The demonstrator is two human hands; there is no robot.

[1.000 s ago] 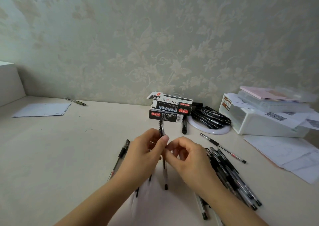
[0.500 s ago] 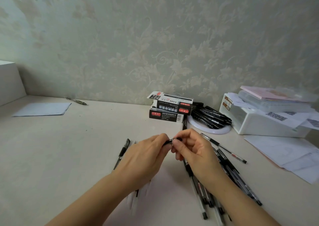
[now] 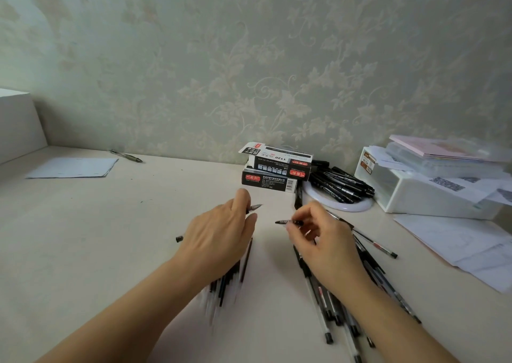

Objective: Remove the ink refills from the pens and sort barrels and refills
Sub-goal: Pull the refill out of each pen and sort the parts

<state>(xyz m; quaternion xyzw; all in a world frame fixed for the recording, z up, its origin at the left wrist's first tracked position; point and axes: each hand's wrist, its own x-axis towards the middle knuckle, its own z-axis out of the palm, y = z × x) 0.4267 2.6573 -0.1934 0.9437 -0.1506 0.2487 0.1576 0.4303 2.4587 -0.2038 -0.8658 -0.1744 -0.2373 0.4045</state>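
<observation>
My left hand [image 3: 219,238] grips a pen [image 3: 255,207] laid across its palm. The pointed tip sticks out to the right past my fingers, and the black back end shows at the left of the hand. About a hand's width to the right, my right hand [image 3: 321,246] pinches a short black pen piece [image 3: 284,222] between thumb and fingers. A blurred bunch of thin pen parts [image 3: 230,282] lies on the desk under my left wrist. Several whole pens [image 3: 324,312] lie in a loose pile under and beside my right wrist.
Two black pen boxes [image 3: 277,170] are stacked by the wall. A white ring dish of black pens [image 3: 339,188] is beside them, then a white storage box [image 3: 421,196] and loose papers [image 3: 468,249]. A paper sheet [image 3: 74,167] and a lone pen [image 3: 126,155] lie far left.
Both hands were together on one pen held between them. They have drawn apart, the left keeping the long part and the right coming away with a short black piece.
</observation>
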